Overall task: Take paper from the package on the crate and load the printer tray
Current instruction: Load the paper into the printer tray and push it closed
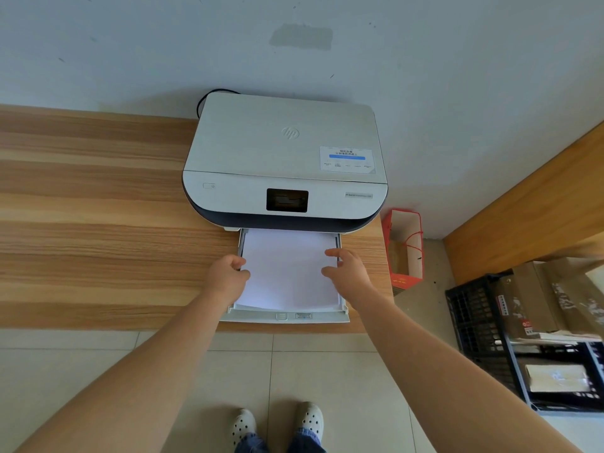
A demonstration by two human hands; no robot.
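Both arms outstretched; left hand [227, 273] curled; right hand [347, 269] fingers spread

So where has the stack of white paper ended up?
The stack of white paper lies in the pulled-out white printer tray at the centre of the head view, below the printer's dark screen, between both hands.
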